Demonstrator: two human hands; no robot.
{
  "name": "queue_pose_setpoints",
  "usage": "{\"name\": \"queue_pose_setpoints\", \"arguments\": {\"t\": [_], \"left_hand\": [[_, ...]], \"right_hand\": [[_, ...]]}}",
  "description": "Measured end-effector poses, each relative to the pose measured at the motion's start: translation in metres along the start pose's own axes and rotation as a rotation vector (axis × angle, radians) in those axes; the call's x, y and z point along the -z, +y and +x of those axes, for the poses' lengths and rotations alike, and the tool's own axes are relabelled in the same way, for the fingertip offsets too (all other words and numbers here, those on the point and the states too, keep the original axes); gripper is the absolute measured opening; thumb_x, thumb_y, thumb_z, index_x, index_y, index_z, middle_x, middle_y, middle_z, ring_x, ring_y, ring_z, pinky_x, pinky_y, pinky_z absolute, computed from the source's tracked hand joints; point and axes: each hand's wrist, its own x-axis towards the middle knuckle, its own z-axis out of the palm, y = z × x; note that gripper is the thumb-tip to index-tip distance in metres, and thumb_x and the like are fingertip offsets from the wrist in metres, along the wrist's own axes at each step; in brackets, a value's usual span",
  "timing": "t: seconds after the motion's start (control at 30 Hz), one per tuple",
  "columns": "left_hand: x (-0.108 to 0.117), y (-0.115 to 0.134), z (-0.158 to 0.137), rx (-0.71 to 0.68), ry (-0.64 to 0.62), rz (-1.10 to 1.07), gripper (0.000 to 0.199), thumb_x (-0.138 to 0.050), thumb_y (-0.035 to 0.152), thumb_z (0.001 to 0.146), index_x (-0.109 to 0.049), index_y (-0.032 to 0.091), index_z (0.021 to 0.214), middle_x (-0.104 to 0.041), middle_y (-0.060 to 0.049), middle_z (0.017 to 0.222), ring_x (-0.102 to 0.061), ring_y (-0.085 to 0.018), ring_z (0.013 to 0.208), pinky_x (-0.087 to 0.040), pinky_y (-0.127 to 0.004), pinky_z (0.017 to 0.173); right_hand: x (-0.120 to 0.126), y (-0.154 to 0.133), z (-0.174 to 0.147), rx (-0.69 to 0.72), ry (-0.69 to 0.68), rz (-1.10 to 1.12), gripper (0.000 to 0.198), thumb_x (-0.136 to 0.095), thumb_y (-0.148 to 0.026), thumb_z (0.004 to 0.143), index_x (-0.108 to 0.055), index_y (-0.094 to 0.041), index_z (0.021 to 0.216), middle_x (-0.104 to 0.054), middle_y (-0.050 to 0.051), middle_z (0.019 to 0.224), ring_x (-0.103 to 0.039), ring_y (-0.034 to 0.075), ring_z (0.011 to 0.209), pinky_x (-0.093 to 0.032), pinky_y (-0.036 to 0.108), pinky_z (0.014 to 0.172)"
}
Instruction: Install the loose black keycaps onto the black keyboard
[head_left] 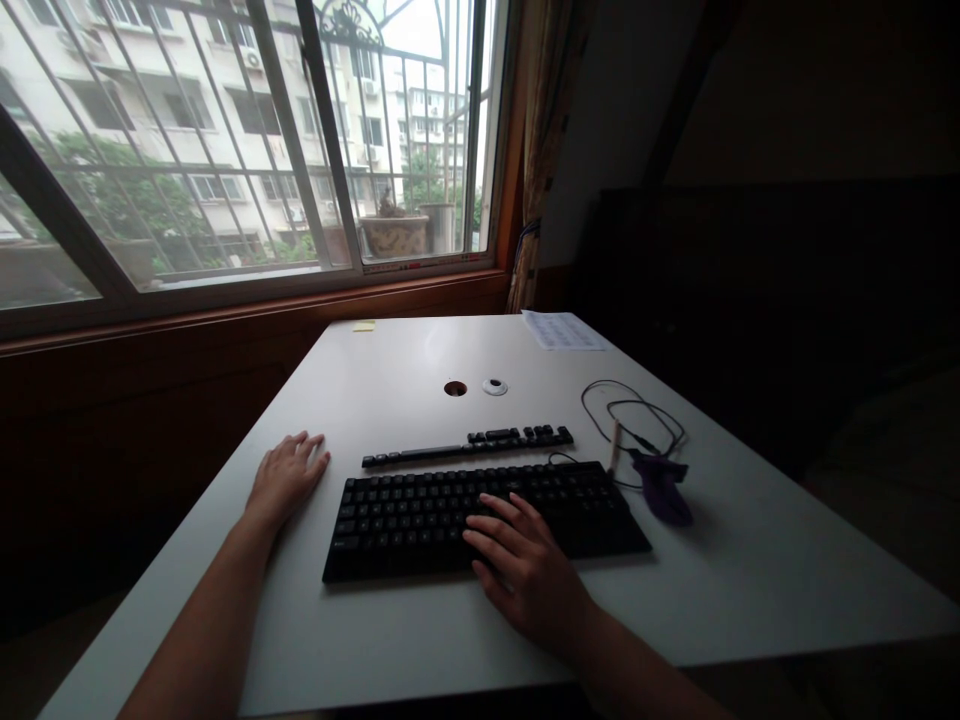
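A black keyboard [420, 520] lies on the white table before me. My right hand [521, 565] rests over its middle, fingers stretched out and a little apart, fingertips at the keys; whether they press any key I cannot tell. My left hand [289, 475] lies flat on the table to the left of the keyboard, fingers extended, holding nothing. Just behind the keyboard, loose black keycaps [431, 454] stand in a long row, with a shorter row [517, 434] behind its right part. The keyboard's far edge looks partly bare of keys at the right.
Right of the keyboard lie a dark purple item [664, 490], a light thin stick [615, 445] and a looped black cable [637, 405]. Farther back are a round cable hole [455, 389], its white cover [495, 387], printed paper [562, 330] and a yellow note [364, 326]. A barred window [352, 200] stands behind.
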Motion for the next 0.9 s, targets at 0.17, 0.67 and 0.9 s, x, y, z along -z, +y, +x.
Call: {"name": "queue_pose_setpoints", "arguments": {"t": [0.17,0.67,0.9], "left_hand": [[0.003,0.003,0.0,0.005,-0.018,0.018,0.061,-0.033,0.052,0.104,-0.056,0.02,0.15,-0.052,-0.015,0.158,-0.046,-0.03,0.147,-0.036,-0.046,0.12],[0.0,0.004,-0.001,0.014,-0.001,0.011,0.06,-0.035,0.052,0.103,-0.057,0.022,0.15,-0.052,-0.014,0.158,-0.047,-0.031,0.146,-0.035,-0.047,0.121],[0.003,0.006,-0.001,0.014,0.006,0.007,0.059,-0.037,0.052,0.102,-0.059,0.022,0.148,-0.053,-0.014,0.157,-0.048,-0.03,0.145,-0.035,-0.045,0.12]], "right_hand": [[0.003,0.005,0.003,-0.008,0.001,0.023,0.035,-0.06,-0.019,0.098,-0.067,-0.028,0.131,-0.074,0.004,0.131,-0.056,0.028,0.14,-0.038,0.059,0.123],[-0.012,0.111,0.089,-0.162,-0.087,0.005,0.037,-0.044,-0.011,0.101,-0.068,-0.018,0.128,-0.075,0.01,0.122,-0.064,0.023,0.123,-0.052,0.044,0.113],[-0.027,0.12,0.091,-0.19,-0.156,-0.053,0.036,-0.048,-0.013,0.1,-0.067,-0.019,0.129,-0.073,0.012,0.13,-0.056,0.026,0.139,-0.044,0.049,0.119]]}}
